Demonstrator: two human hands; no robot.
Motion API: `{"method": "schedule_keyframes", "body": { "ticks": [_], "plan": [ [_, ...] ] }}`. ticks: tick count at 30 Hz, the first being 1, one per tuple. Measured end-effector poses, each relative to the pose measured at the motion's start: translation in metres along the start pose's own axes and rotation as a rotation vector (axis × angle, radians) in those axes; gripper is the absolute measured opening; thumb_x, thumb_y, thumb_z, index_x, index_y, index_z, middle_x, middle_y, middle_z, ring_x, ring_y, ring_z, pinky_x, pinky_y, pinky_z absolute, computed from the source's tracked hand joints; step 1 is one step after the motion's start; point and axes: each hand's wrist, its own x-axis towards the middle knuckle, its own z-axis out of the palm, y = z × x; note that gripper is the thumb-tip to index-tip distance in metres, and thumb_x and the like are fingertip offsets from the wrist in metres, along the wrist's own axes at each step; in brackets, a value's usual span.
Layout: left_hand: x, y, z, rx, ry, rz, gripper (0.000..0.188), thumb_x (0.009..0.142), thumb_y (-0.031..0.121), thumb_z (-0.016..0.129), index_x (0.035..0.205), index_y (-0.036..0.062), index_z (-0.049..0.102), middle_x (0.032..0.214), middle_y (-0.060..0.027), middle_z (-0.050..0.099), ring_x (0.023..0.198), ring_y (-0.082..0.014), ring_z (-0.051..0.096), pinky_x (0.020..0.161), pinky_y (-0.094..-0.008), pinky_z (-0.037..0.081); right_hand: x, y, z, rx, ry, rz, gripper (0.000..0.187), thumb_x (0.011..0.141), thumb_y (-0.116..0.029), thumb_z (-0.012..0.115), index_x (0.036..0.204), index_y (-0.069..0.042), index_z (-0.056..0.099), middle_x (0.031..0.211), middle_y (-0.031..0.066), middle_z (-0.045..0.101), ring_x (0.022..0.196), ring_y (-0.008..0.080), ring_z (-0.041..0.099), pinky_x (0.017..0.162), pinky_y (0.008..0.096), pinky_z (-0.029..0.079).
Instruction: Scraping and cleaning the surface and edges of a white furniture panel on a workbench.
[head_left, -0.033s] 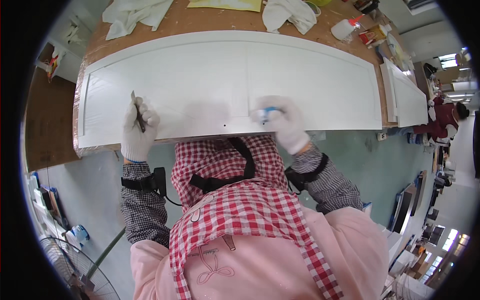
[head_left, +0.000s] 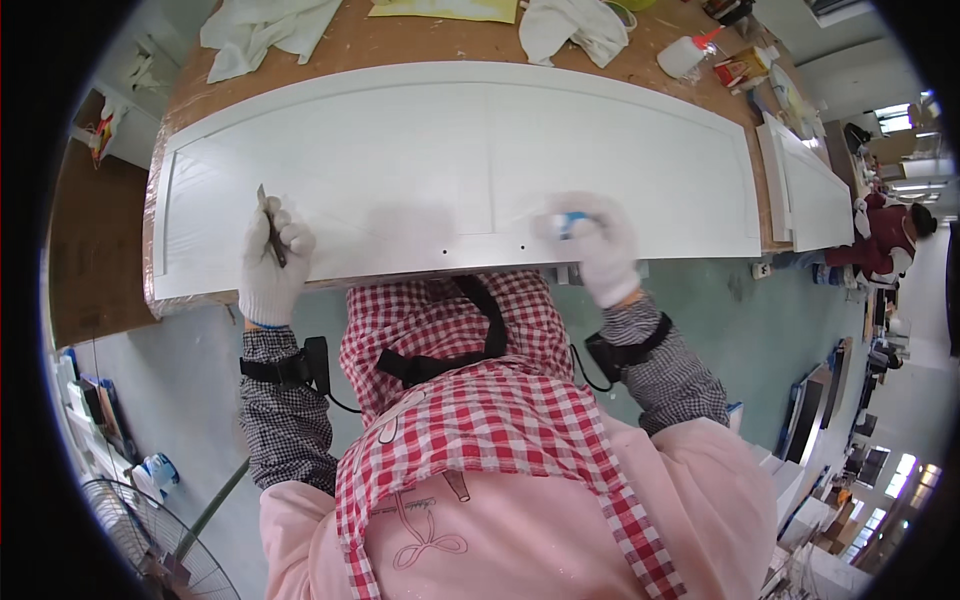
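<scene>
A long white framed panel, with two small dark holes near its front edge, lies across the table in front of me. My left hand, in a white knit glove, is closed on a slim knife with a dark handle; its pale tip points away from me. The hand rests at the panel's left front part. Over the panel's front edge, right of the holes, my right hand is gloved too and smeared by motion. Its fingers are closed round a small blue-and-white object, too blurred to name.
White cloths and a yellow sheet lie behind the panel. A white squeeze bottle with a red tip stands back right. Another white panel sits at the right, near a person in dark red. A fan is lower left.
My right hand has slid to the right along the panel's front part with the blue-and-white object, uncovering the right hole more fully. My left hand keeps its place with the knife.
</scene>
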Motion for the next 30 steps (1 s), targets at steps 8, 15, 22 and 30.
{"method": "schedule_keyframes", "body": {
  "ticks": [8, 15, 22, 30],
  "plan": [
    [0.005, 0.003, -0.01, 0.094, -0.093, 0.027, 0.023, 0.106, 0.018, 0.055, 0.124, 0.0055, 0.052, 0.087, 0.0028, 0.044, 0.076, -0.0096, 0.041, 0.07, -0.0262, 0.04, 0.011, 0.028, -0.16, 0.354, 0.912, 0.056, 0.026, 0.103, -0.021, 0.057, 0.117, 0.0, 0.062, 0.107, 0.0091, 0.068, 0.092, 0.0148, 0.063, 0.084, 0.0303, 0.054],
    [-0.019, -0.024, 0.036, 0.696, 0.108, 0.198, 0.019, 0.103, 0.012, 0.053, 0.118, 0.0026, 0.059, 0.09, 0.001, 0.054, 0.073, -0.0093, 0.047, 0.067, -0.0267, 0.044, -0.003, 0.009, 0.002, 0.124, 0.144, -0.112, 0.023, 0.101, -0.018, 0.062, 0.114, 0.001, 0.064, 0.104, 0.0084, 0.068, 0.096, 0.0149, 0.064, 0.087, 0.0311, 0.054],
    [-0.05, -0.067, 0.049, 1.842, -0.183, 0.627, 0.02, 0.093, 0.012, 0.061, 0.109, 0.0043, 0.07, 0.09, -0.0116, 0.068, 0.087, -0.0275, 0.066, 0.076, -0.037, 0.053, 0.057, 0.024, -0.031, 0.686, 0.195, 0.066, 0.029, 0.104, -0.026, 0.054, 0.108, 0.002, 0.06, 0.105, 0.0136, 0.066, 0.099, 0.0283, 0.067, 0.089, 0.0454, 0.058],
    [-0.039, -0.075, 0.07, 2.249, -0.374, 0.468, 0.024, 0.089, 0.014, 0.063, 0.111, 0.011, 0.071, 0.089, -0.0138, 0.068, 0.087, -0.0359, 0.066, 0.077, -0.0456, 0.054, 0.06, 0.032, -0.033, 0.7, 0.277, 0.055, 0.028, 0.103, -0.027, 0.055, 0.108, 0.0, 0.061, 0.106, 0.013, 0.067, 0.099, 0.0318, 0.067, 0.087, 0.052, 0.058]
  ]
}}
